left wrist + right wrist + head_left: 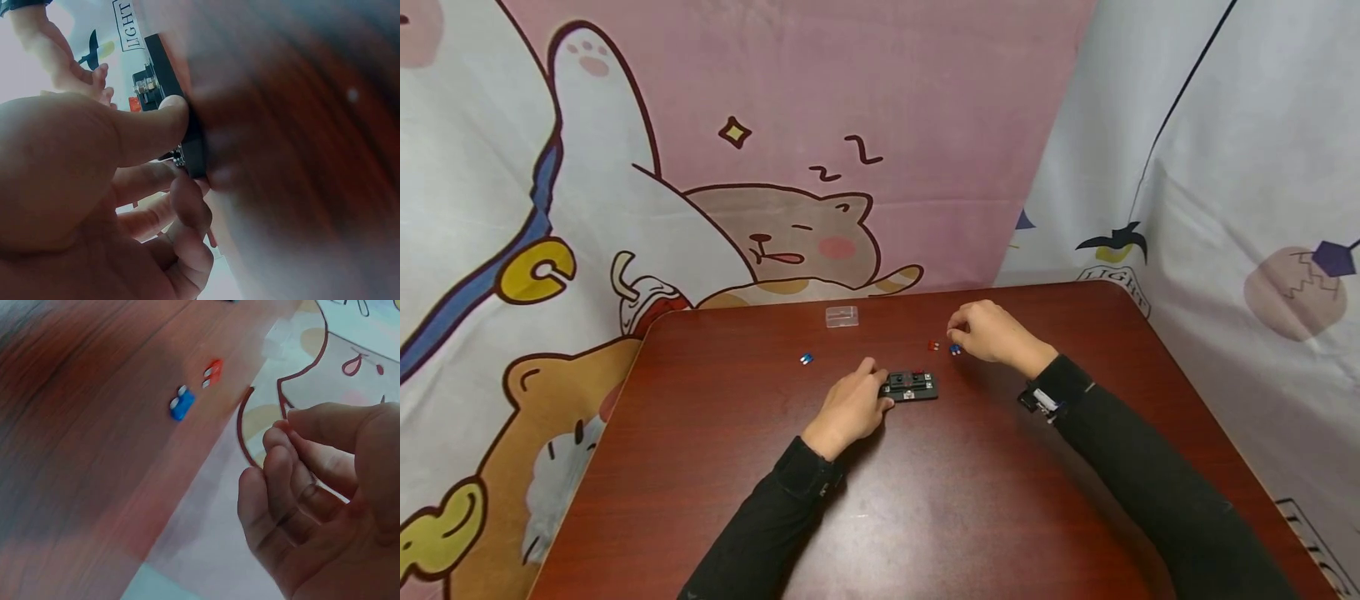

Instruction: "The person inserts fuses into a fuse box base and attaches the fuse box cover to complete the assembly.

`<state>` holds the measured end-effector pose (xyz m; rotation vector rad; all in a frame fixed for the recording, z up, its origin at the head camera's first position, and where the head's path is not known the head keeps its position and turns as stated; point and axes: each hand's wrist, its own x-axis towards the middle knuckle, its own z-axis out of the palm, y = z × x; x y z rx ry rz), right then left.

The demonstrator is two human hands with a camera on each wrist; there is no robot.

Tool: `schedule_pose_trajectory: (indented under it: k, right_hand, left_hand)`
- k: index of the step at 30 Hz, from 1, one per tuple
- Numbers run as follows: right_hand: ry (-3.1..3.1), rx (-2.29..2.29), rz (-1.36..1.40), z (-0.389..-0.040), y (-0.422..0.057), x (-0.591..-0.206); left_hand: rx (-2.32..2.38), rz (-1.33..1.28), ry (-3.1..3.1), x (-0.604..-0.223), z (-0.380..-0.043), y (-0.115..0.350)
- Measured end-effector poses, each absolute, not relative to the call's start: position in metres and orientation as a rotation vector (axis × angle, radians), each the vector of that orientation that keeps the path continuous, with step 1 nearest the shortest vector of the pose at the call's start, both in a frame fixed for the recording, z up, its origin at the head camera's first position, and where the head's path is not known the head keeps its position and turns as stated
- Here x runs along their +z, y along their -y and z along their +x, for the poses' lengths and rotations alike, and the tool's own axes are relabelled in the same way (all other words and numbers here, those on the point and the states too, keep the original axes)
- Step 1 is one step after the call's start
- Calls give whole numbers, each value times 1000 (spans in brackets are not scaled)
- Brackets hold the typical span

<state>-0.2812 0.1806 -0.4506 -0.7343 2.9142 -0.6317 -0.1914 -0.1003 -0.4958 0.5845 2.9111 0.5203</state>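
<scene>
A black fuse block (908, 395) with metal terminals lies on the table, and a bit of red shows along its far side. My left hand (850, 410) holds the block by its left end. The left wrist view has the thumb (174, 115) on the block's edge (164, 69), fingers on its other side. Over the table to the right, my right hand (996, 333) hovers close to a blue blade fuse (182, 404) and a red blade fuse (214, 371). Its thumb and forefinger tips come together with nothing visible between them; the other fingers are loosely bent.
Another blue fuse (807, 359) lies to the left of the block. Towards the table's far edge is a small clear plastic case (842, 317). A printed cloth (955, 150) hangs behind the brown table (715, 467).
</scene>
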Motion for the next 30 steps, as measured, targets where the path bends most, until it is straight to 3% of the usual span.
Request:
schedule_pose_trajectory:
  k: [30]
  right_hand:
    - [-2902, -321, -785, -296, -183, -485]
  left_hand:
    - [496, 571, -2901, -498, -193, 101]
